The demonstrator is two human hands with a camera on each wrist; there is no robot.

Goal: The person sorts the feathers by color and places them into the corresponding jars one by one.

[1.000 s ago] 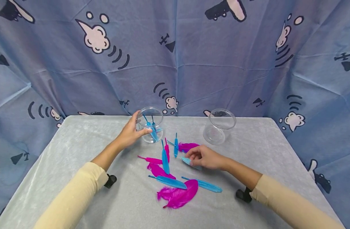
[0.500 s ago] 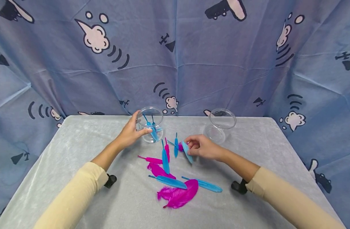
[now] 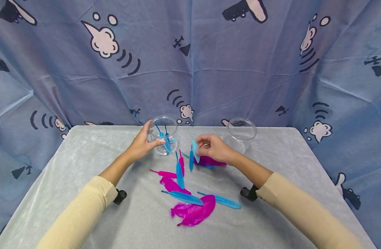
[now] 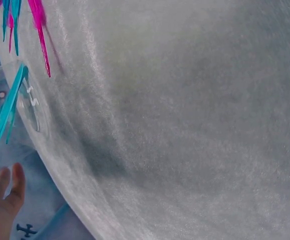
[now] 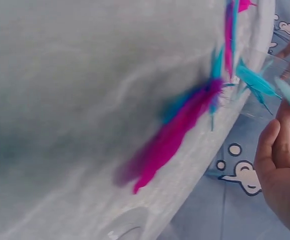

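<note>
In the head view, my left hand (image 3: 142,145) grips the side of a clear plastic jar (image 3: 174,132) at the back left, its thumb across the front. Blue feathers (image 3: 166,142) stand inside the jar, quill ends up. Between thumb and fingertips, my right hand (image 3: 216,148) pinches a light blue feather (image 3: 195,151), lifted just right of that jar. Beneath that hand lie a magenta feather (image 3: 210,161) and blue ones. The right wrist view also has the pinched light blue feather (image 5: 288,94), partly hidden by the fingers.
A second clear jar (image 3: 242,139) stands at the back right, partly behind my right hand. Magenta feathers (image 3: 195,211) and blue feathers (image 3: 185,197) lie scattered mid-table on the grey cloth (image 3: 140,221). A patterned blue curtain (image 3: 228,86) hangs behind the table.
My right hand has lifted the light blue feather off the cloth and carried it left and back, turning it more upright. The left hand stays at the jar.
</note>
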